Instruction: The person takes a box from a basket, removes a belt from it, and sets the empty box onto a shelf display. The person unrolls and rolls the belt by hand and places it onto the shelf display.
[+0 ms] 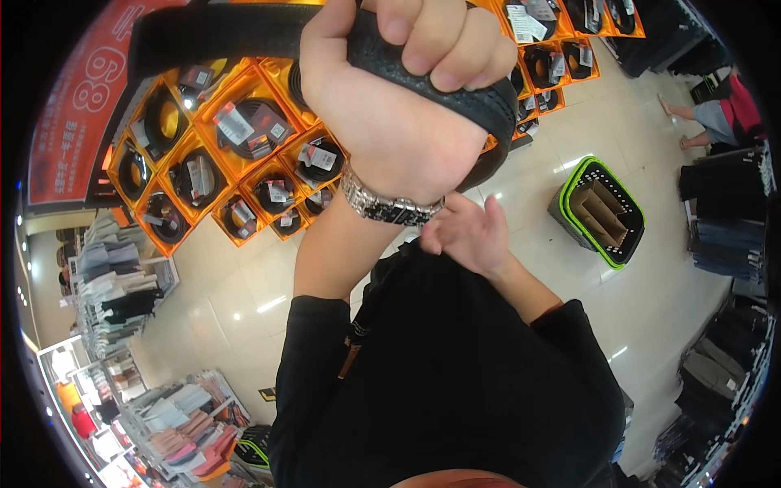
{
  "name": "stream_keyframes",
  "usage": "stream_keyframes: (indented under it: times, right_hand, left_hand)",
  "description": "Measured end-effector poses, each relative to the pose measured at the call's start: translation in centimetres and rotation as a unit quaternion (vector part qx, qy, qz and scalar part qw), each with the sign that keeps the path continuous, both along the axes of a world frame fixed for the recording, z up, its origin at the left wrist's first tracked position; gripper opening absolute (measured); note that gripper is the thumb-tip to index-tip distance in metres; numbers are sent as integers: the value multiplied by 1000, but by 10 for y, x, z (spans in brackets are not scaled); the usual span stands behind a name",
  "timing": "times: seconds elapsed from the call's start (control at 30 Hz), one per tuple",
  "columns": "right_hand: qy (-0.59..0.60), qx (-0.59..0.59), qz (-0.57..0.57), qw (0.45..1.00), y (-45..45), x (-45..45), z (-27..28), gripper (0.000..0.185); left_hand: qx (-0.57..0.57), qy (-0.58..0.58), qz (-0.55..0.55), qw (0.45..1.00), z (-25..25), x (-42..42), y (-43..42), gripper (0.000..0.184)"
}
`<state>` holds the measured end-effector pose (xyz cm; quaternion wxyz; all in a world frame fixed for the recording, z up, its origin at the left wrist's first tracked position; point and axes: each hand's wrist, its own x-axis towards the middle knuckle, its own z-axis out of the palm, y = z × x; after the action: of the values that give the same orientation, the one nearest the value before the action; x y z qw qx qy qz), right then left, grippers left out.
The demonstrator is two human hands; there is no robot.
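Observation:
My left hand (399,106), with a metal-link watch (390,206) on its wrist, is raised close to the camera. Its fingers are wrapped round a black leather belt (220,31). One stretch of the belt runs off to the upper left; another bends round the hand on the right and passes behind it. Below the watch, my right hand (472,236) is held with thumb apart and fingers loosely bent, and I see nothing gripped in it. Some of its fingertips are close to the left wrist and partly hidden.
Orange display boxes (244,122) hold rolled belts with tags. A red sign (81,106) stands at the left. On the tiled floor is a black shopping basket (598,211) with green rims. Clothes racks (114,276) line both sides. Another person's legs (691,114) show at upper right.

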<state>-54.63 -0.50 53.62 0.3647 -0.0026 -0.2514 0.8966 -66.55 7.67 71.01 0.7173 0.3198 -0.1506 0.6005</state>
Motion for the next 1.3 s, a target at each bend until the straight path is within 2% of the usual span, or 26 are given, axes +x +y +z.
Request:
stream_keyframes:
  times: [0.03,0.1,0.17,0.2,0.27,0.3,0.37,0.43,0.5,0.53,0.6,0.8,0.87,0.93,0.97,1.03,1.07,1.13,1.17,1.2,1.23,1.3]
  right_hand:
    - [44,-114,-1,993,1,-9,15,72]
    - [120,-263,-39,957,14,-12,18,72]
    - [159,-329,-109,925,41,-8,17,63]
    - [228,-305,-60,923,51,0,6,47]
    - [198,-295,-72,932,65,6,-24,33]
    - [201,-298,-75,930,68,5,-34,33]
    - [135,-405,-167,889,72,5,-51,25]
    - [149,-415,-167,882,78,5,-80,22]
    - [172,-459,-166,856,90,9,-113,18]
    - [175,-480,-186,839,96,15,-133,15]
    - [140,-517,-237,810,112,32,-190,13]
    - [69,-559,-344,751,116,83,-262,9]
    - [95,-576,-331,742,115,110,-297,9]
    - [47,-584,-331,740,114,129,-316,11]
    - [42,-571,-356,738,112,136,-325,12]
    - [38,-577,-394,714,109,156,-340,7]
    - [26,-582,-414,700,107,167,-346,6]
    - [-32,-559,-440,703,101,192,-361,4]
    - [-83,-539,-458,702,96,198,-349,6]
    - [-122,-542,-454,697,98,212,-368,7]
    - [-164,-524,-427,719,97,216,-365,9]
    - [-209,-504,-401,736,98,221,-357,10]
  left_hand:
    - [-29,27,17,999,5,4,-8,27]
    - [-15,12,25,1000,1,6,-17,28]
    - [-10,9,42,999,-1,1,-27,29]
    - [-12,14,70,997,0,-2,-33,29]
    - [-33,16,110,993,-1,-14,-45,29]
    - [-23,17,122,992,-5,-20,-50,28]
    - [-85,-20,147,985,-4,-26,-64,30]
    - [-131,-67,141,979,-3,-35,-77,30]
    - [-154,-120,86,977,-5,-51,-89,33]
    - [-185,-166,94,964,-4,-62,-97,32]
    - [-174,-200,104,959,-3,-79,-113,31]
    - [-125,-263,188,938,-4,-138,-163,34]
    - [-107,-251,231,934,-6,-166,-184,34]
    - [-130,-229,317,911,-7,-199,-205,33]
    - [-129,-231,319,910,-9,-219,-218,33]
    - [-127,-177,422,880,-17,-267,-246,32]
    - [-139,-192,447,863,-21,-292,-263,27]
    - [-111,-215,523,817,-31,-338,-292,24]
    - [-114,-214,524,816,-38,-362,-307,24]
    - [-136,-192,566,790,-47,-386,-321,22]
    - [-158,-169,606,761,-52,-392,-323,21]
    - [-181,-168,610,753,-65,-396,-322,20]
